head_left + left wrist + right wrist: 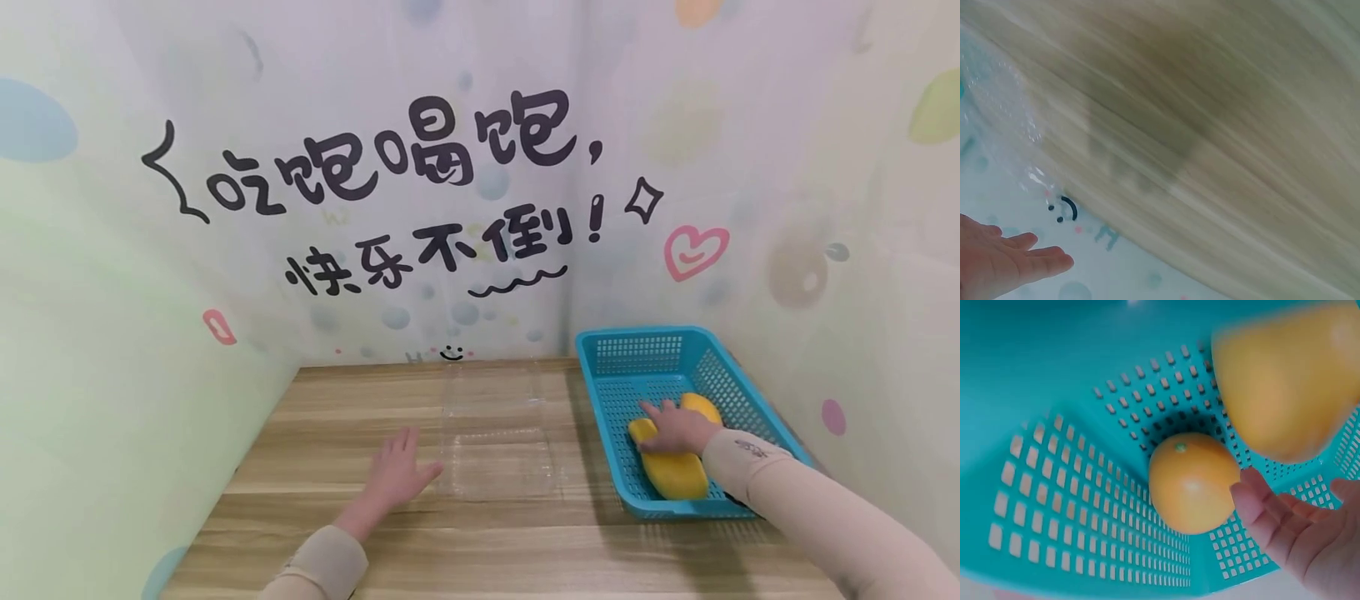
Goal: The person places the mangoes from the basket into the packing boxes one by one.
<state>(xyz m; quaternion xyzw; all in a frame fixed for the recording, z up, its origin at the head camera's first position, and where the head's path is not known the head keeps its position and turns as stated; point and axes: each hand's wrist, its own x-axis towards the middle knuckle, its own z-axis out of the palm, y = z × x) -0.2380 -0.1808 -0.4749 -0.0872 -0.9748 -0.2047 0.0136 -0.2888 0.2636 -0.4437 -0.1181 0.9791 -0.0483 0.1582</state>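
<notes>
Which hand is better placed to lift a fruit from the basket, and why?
Probably the right hand: it reaches into the basket, close to the fruit. The left hand is outside, by the clear box.

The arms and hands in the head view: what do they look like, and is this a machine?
No, a person. The left hand and right hand are bare. The left sleeve and right sleeve are pale beige; a small dark design marks the right one near its end.

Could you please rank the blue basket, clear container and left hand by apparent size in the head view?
Largest to smallest:
1. Blue basket
2. Clear container
3. Left hand
</notes>
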